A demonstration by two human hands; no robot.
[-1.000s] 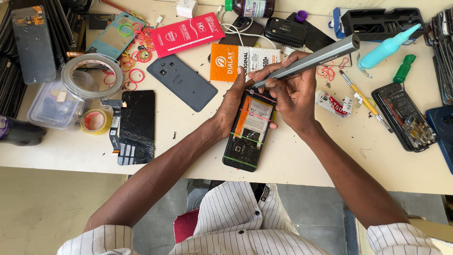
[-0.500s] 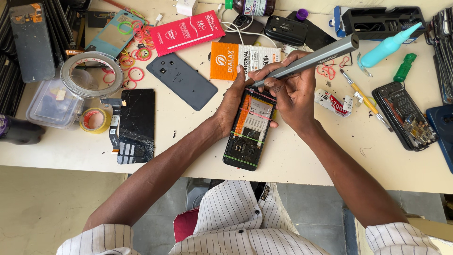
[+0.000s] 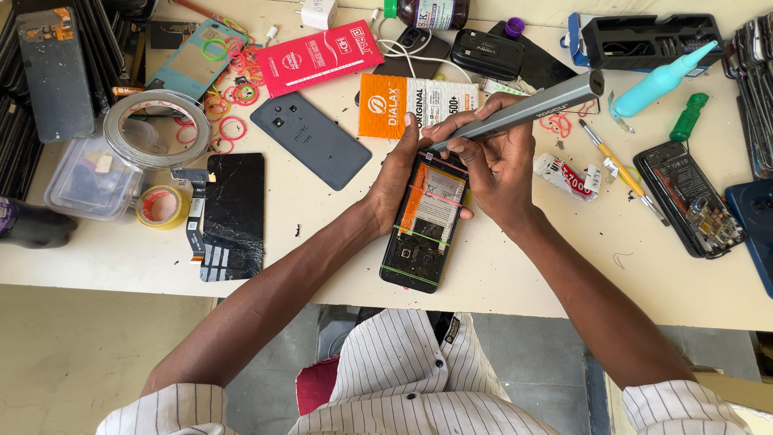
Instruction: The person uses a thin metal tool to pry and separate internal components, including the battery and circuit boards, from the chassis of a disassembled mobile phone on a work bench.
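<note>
The screwdriver tip and the opened phone's top end are hidden by the right hand.

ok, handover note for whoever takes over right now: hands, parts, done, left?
Left hand: steadies the opened phone at its left edge, on the table.
Right hand: grips the grey driver, tip down at the phone's top end.
Done: back is off, battery and board exposed; a grey back cover lies to the left.
Left: the work at the top end; whether any screw is out cannot be told.
</note>
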